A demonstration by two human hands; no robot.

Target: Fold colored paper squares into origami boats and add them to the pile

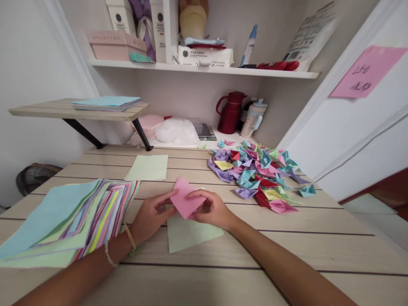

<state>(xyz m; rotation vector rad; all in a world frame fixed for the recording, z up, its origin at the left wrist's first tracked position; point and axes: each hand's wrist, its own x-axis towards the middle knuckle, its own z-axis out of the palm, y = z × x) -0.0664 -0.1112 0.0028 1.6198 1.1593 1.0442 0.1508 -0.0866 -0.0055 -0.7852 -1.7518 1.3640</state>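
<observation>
A folded pink paper [186, 203] is held up between both hands, tilted with one corner pointing down. My left hand [153, 213] pinches its left edge between thumb and fingers. On the other side my right hand [212, 207] grips the right edge, thumb beneath and fingers behind or on top. Below them a pale green sheet [191, 236] lies flat on the table, partly covered by the hands and the pink paper. Another pale green sheet [148, 167] lies farther back, to the left.
A fanned stack of coloured paper [54, 216] covers the table's left. Many folded paper boats [255, 168] are heaped at the right. A raised wooden shelf [41, 109] on black brackets stands at back left. Behind are a red jug [232, 114] and a bottle [253, 119].
</observation>
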